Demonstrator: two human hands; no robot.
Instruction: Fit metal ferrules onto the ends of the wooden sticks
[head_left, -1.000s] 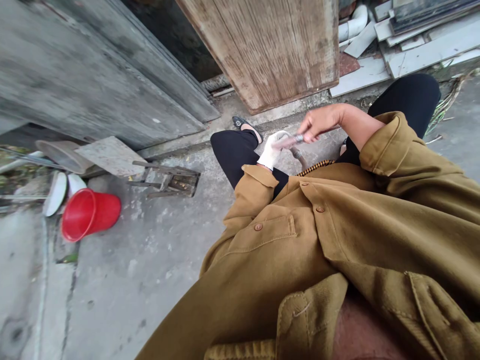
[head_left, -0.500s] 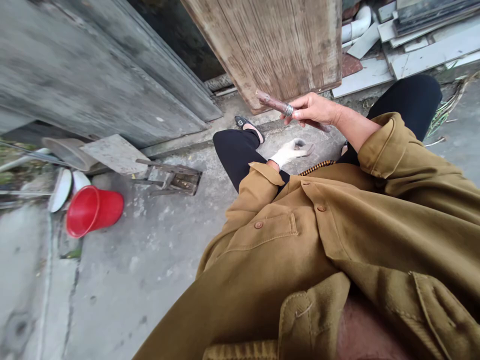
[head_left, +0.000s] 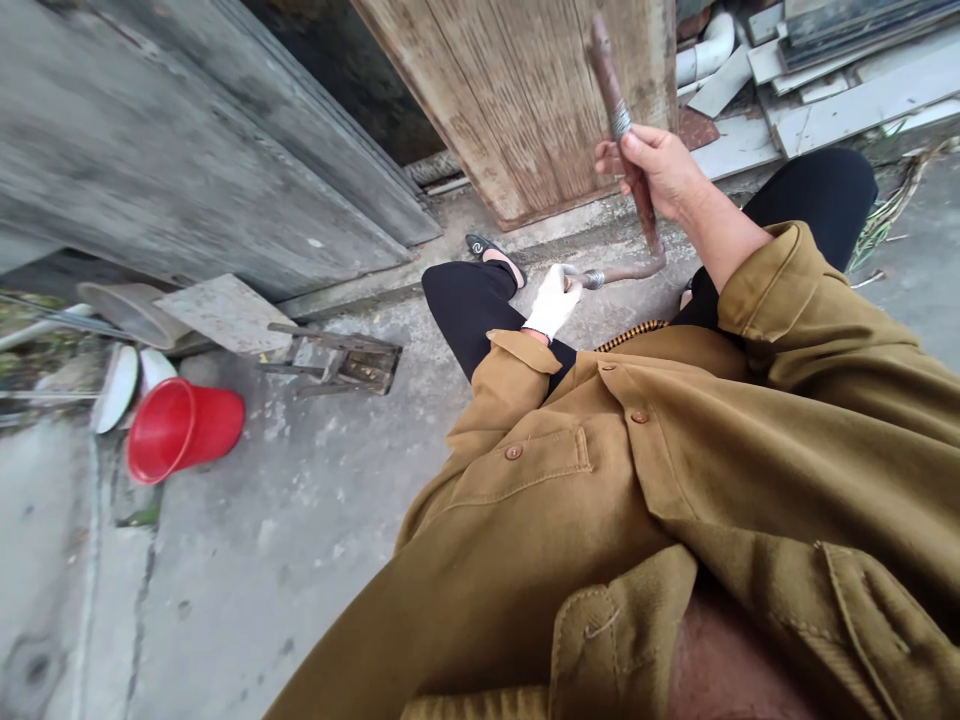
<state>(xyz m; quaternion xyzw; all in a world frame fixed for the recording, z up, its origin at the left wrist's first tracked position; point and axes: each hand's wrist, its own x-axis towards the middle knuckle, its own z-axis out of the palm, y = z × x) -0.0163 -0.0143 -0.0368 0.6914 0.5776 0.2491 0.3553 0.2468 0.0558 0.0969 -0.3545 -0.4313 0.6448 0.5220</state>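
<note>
A bent brown stick (head_left: 643, 205) stands up in front of me, its upper arm raised and its lower arm running left near the ground. My bare right hand (head_left: 664, 170) is closed around the upper arm, just below a band of silvery wire (head_left: 620, 121). In a white glove, my left hand (head_left: 552, 304) is wrapped around the far end of the lower arm, beside a second wire band (head_left: 594, 279). The glove hides that end of the stick.
A wooden board (head_left: 517, 120) leans ahead, left of stacked tiles (head_left: 862, 125) and a white pipe elbow (head_left: 709, 50). To the left are a red bucket (head_left: 217, 425), a small wooden stool (head_left: 367, 362) and a grey panel (head_left: 225, 318).
My right hand has risen and turned the stick from nearly level to upright. My left hand, its fingers parted before, has closed on the lower end.
</note>
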